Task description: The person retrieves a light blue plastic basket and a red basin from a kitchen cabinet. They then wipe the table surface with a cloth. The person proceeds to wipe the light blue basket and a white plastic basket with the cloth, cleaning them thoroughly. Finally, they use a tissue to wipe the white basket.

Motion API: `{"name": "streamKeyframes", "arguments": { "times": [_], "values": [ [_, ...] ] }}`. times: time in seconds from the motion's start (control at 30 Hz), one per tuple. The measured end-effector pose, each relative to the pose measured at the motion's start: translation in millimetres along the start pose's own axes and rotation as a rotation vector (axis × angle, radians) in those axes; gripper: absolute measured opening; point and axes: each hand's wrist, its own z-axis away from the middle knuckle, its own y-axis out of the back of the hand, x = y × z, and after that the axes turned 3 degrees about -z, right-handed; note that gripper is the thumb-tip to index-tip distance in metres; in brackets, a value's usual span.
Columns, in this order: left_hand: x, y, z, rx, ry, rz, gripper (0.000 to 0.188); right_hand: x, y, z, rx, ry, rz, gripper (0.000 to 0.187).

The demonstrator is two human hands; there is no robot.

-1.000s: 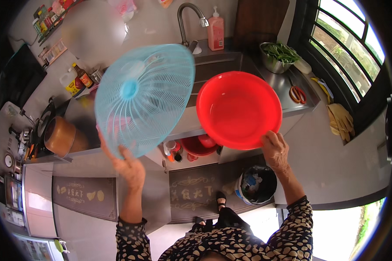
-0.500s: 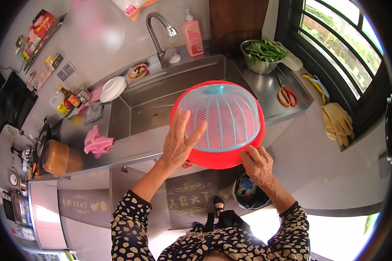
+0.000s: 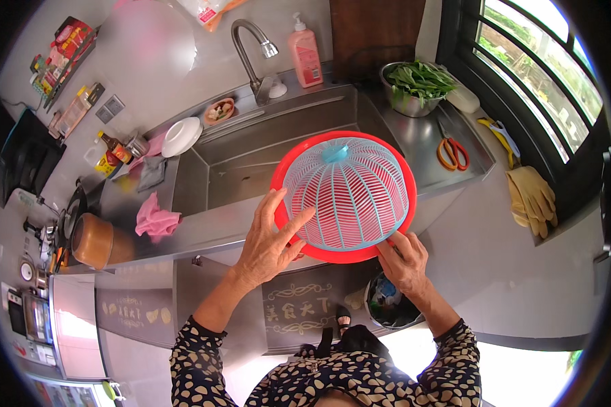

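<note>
A red plastic basin (image 3: 411,220) is held over the front edge of the sink. Upside down in it sits a light-blue slatted colander (image 3: 346,197), its small knob up. My left hand (image 3: 268,234) holds the basin's left side, thumb and forefinger spread over the rim by the colander and the other fingers partly hidden below. With its thumb on top, my right hand (image 3: 404,261) grips the basin's lower right rim; those fingers are mostly hidden underneath.
Behind the basin lies the steel sink (image 3: 244,166) with its faucet (image 3: 254,61). To the right are a bowl of leafy greens (image 3: 417,88), orange-handled scissors (image 3: 453,152) and yellow gloves (image 3: 531,197). A pink cloth (image 3: 157,218) lies left; a bin (image 3: 390,302) stands below.
The colander was blurred and now looks sharp, its knob farther in from the basin's far rim. My left hand has slid lower along the basin's side; my right hand keeps the rim.
</note>
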Motion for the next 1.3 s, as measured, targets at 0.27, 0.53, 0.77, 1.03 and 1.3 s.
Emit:
{"name": "streamKeyframes", "arguments": {
  "times": [0.27,0.53,0.77,1.03,1.3],
  "values": [
    [12.6,-26.2,23.7,0.322,0.871,0.65,0.083,-0.3,-6.3,8.9,0.062,-0.035,-0.109,0.039],
    [-0.1,-43.9,27.9,0.124,1.009,1.573,0.034,-7.9,5.9,10.7,0.066,-0.255,-0.266,0.05],
    [4.0,-49.9,19.4,0.204,1.018,1.835,0.031,-7.5,6.8,2.7,-0.071,-0.353,-0.229,0.05],
    [10.1,-40.0,50.6,0.535,0.879,1.871,0.036,-12.7,1.2,-8.4,-0.008,-0.3,-0.465,0.045],
    [34.2,19.3,160.4,0.825,0.895,1.345,0.039,-62.2,-27.6,-38.5,-0.302,-0.773,-1.092,0.059]
  ]
}}
